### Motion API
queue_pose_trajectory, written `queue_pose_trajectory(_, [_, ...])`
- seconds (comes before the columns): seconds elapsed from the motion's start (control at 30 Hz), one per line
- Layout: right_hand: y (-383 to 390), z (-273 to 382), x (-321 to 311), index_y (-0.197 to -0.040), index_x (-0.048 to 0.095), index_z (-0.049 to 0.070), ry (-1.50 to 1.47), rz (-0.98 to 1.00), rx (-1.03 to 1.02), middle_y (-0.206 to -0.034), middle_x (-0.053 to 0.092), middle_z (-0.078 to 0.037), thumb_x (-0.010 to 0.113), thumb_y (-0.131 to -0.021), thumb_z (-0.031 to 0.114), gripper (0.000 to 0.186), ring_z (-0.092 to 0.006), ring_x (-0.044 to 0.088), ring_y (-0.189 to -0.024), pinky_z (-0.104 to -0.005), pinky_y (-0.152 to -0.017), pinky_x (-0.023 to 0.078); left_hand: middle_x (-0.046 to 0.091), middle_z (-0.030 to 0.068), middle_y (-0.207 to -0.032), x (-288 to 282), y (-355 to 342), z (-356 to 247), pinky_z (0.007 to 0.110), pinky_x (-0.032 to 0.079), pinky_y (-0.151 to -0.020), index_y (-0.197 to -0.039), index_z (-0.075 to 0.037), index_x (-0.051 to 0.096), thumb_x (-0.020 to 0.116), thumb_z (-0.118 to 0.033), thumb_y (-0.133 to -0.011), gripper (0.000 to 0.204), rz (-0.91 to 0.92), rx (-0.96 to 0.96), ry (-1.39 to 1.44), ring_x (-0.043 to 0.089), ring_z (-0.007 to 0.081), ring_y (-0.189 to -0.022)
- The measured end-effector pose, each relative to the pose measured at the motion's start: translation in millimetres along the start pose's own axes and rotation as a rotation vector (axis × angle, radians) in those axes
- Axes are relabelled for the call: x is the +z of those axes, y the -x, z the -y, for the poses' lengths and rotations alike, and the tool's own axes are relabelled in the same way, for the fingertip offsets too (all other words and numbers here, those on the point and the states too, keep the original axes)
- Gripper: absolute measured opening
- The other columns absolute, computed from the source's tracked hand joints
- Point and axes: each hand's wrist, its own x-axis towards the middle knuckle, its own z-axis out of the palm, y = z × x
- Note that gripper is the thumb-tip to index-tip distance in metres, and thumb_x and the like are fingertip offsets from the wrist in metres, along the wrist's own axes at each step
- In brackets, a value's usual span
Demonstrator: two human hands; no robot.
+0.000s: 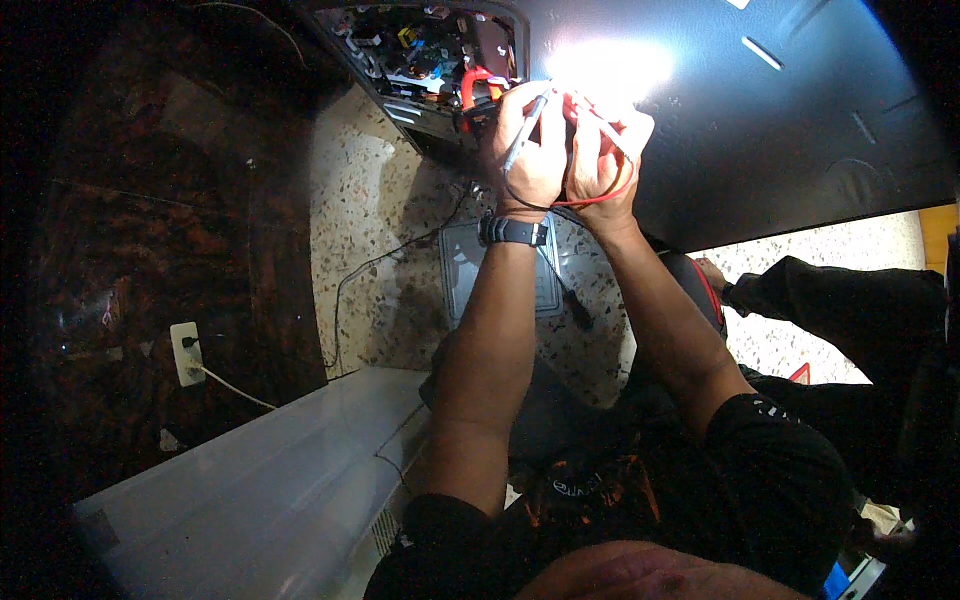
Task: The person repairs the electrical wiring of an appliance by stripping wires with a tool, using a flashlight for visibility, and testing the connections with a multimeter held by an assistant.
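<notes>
My left hand (pixel 530 170) holds a grey test probe (pixel 525 130) with a dark lead, beside the open compartment (pixel 420 55) of a dark panelled appliance (pixel 770 130). The compartment shows circuit boards, small parts and a thick red loop. Close on the right, my right hand (pixel 610 165) grips a red probe (pixel 600 125), its red lead curving below my fingers. Both probes point up into a bright glare on the panel, which hides their tips and what they touch.
A grey tray (pixel 460 290) and cables lie on the speckled floor (pixel 370 300) below. An outlet (pixel 188 355) with plugs sits on dark wood at left, above a pale translucent panel (pixel 200 500). A dark-clothed limb (pixel 810 290) reaches in from the right.
</notes>
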Motion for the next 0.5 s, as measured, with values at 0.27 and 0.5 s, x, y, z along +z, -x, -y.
queue_pose_trajectory(0.27, [0.7,-5.2,-0.8,-0.111,0.050,-0.004,0.108,0.016,-0.090,-0.107,0.063,-0.021,0.065,-0.097,0.003,0.022,-0.0290,0.068,-0.093,-0.0381,-0.078,0.055,0.074,0.0144,-0.101,-1.1,-2.8,9.1,0.038,0.057,-0.080,-0.110,-0.006,0.067,0.071,-0.015,-0.094,0.019,-0.011,0.098,-0.048,0.073,0.0294,-0.090])
queue_pose_trajectory(0.5, [0.0,-3.2,-4.2,-0.114,0.053,-0.003,0.203,0.045,-0.156,-0.110,0.062,-0.021,0.068,-0.094,0.002,0.025,-0.0302,0.067,-0.094,-0.0379,-0.081,0.055,0.074,0.0112,-0.102,1.9,1.1,10.8,0.037,0.057,-0.085,-0.110,-0.004,0.068,0.072,-0.013,-0.093,0.020,-0.024,0.093,-0.082,0.072,0.0242,-0.093])
